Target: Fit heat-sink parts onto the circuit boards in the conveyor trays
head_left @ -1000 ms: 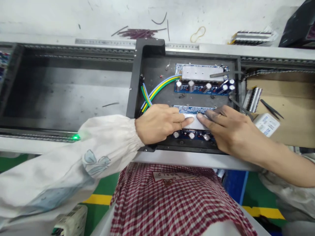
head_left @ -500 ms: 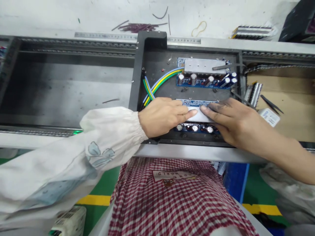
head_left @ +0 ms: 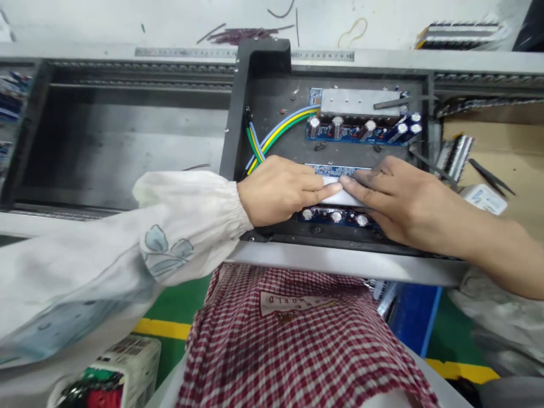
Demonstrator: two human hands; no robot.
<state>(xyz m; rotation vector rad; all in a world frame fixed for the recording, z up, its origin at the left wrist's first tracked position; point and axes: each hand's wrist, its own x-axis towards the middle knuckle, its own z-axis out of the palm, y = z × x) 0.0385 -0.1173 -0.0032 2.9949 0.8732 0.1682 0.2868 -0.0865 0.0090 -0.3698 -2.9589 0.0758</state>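
My left hand (head_left: 280, 191) and my right hand (head_left: 395, 198) press their fingertips on a silver plate (head_left: 342, 195), almost meeting over it. The plate lies across a blue circuit board (head_left: 334, 170) with capacitors (head_left: 335, 216) along its near edge. Most of the plate is hidden under my fingers. Both boards sit in a black metal chassis tray (head_left: 272, 113). Farther back is a second blue board (head_left: 352, 135), carrying an aluminium heat sink (head_left: 359, 102). Green-yellow and blue wires (head_left: 283, 130) curve across the tray to it.
A steel ruler (head_left: 187, 52) runs along the far edge, with wire offcuts (head_left: 238, 35) and a rubber band (head_left: 352, 32) beyond it. On cardboard (head_left: 497, 141) at right lie black tweezers (head_left: 491, 177) and a white box (head_left: 484, 198). A long metal trough (head_left: 123, 147) extends left.
The whole scene has shifted up in view as my head moved. Both hands stay on the silver plate, with their fingertips a little closer together.
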